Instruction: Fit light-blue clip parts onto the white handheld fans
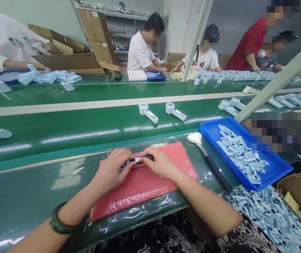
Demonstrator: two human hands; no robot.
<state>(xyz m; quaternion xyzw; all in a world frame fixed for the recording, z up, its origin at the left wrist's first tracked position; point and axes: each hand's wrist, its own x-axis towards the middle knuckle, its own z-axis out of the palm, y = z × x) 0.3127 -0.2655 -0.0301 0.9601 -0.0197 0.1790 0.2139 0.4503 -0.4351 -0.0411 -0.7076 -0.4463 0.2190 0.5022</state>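
A long green conveyor belt [60, 123] runs through the workshop ahead of my desk [21, 196], and four people work along its far side, with two small white devices [147, 112] riding on it straight in front of me. On the desk lie one red mat [139, 189], one blue tray [276, 168] heaped with pale blue parts, and one black-handled brush [208, 158] between them. My left hand [112, 172] and right hand [161, 163] both pinch one small piece [137, 161] over the mat's upper edge, fingers curled shut on it.
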